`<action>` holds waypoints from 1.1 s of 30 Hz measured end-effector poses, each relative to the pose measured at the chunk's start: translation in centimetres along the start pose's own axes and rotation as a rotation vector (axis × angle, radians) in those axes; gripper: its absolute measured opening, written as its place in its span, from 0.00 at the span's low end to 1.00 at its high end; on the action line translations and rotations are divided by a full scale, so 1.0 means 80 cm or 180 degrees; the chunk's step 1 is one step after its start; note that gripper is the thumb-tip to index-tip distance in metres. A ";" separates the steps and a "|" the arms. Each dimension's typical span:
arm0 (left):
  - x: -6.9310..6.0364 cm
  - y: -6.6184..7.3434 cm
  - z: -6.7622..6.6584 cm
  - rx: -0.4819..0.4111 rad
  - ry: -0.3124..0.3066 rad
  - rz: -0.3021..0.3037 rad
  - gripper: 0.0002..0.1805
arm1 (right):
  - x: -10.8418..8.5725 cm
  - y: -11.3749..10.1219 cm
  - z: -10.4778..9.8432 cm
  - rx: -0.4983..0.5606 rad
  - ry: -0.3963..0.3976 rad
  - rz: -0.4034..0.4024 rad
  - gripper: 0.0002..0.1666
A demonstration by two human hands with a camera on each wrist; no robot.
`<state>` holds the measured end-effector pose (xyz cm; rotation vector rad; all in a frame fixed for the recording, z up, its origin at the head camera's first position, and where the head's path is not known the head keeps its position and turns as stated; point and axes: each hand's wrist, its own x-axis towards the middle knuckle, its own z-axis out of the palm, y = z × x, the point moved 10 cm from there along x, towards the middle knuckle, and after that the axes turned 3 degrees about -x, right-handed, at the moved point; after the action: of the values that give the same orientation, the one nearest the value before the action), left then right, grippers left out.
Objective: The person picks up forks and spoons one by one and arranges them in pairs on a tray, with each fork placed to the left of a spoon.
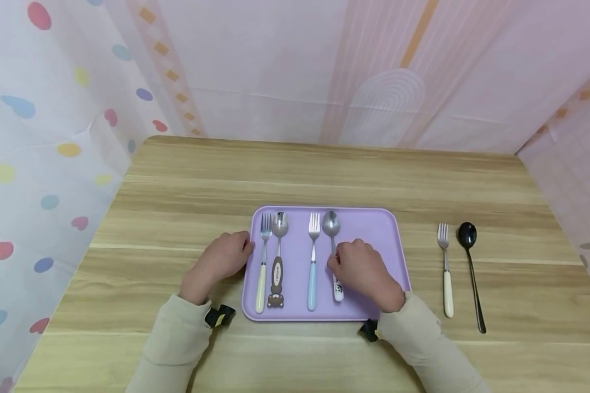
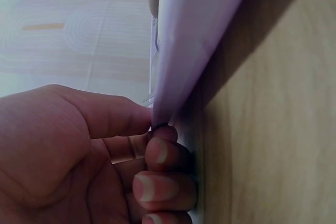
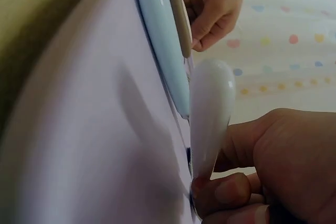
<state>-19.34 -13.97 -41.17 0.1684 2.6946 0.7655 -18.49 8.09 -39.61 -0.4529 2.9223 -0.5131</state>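
A lilac tray lies on the wooden table. My left hand pinches its left rim between thumb and curled fingers, as the left wrist view shows. Over the tray's right half, my right hand pinches a spoon with a white panda handle; its metal bowl points away from me. In the right wrist view the white handle stands a little off the tray. Left of it lie a fork with a blue handle, a spoon with a brown bear handle and a cream-handled fork.
Right of the tray, on the wooden table, lie another cream-handled fork and a long black spoon. A patterned curtain hangs behind the table and at both sides.
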 end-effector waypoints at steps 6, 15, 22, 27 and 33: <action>0.000 0.000 0.000 -0.0015 -0.0010 -0.0006 0.12 | 0.000 -0.004 0.004 0.0016 -0.0024 0.0020 0.20; 0.000 0.003 0.002 0.0061 0.0029 0.0069 0.12 | -0.002 -0.003 0.013 0.0019 -0.0069 -0.0026 0.21; 0.001 0.002 0.002 0.0069 0.0041 0.0068 0.12 | -0.003 -0.004 0.015 0.0030 -0.0051 -0.0044 0.20; 0.002 0.001 0.001 0.0055 0.0018 0.0035 0.12 | -0.003 -0.004 0.015 -0.0016 -0.0055 -0.0032 0.21; 0.002 0.000 0.000 0.0054 0.0021 0.0028 0.12 | -0.002 -0.006 0.015 -0.0031 -0.0046 -0.0060 0.21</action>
<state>-19.51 -13.91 -41.25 0.1820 2.7091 0.7471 -18.00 7.29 -40.57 -0.4839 2.9107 -0.4965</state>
